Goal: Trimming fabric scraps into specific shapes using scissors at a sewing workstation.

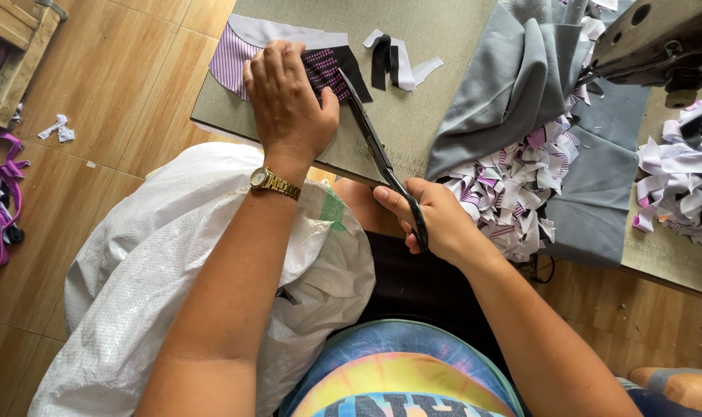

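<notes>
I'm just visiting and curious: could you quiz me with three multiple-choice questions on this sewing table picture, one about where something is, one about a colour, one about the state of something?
1. Where does the left hand rest?
A. on the striped fabric piece at the table's edge
B. on the white sack
C. on the sewing machine

2. What colour is the wristwatch?
A. black
B. gold
C. red

3. How are the scissors in the right hand?
A. lying loose on the floor
B. hanging from the machine
C. gripped, blades pointing toward the fabric under the other hand

Answers:
1 A, the palm lies flat on the purple-striped and dark fabric.
2 B, the band and case shine gold on the left wrist.
3 C, the fingers pass through the handles and the blades reach the fabric beside the left thumb.
</notes>
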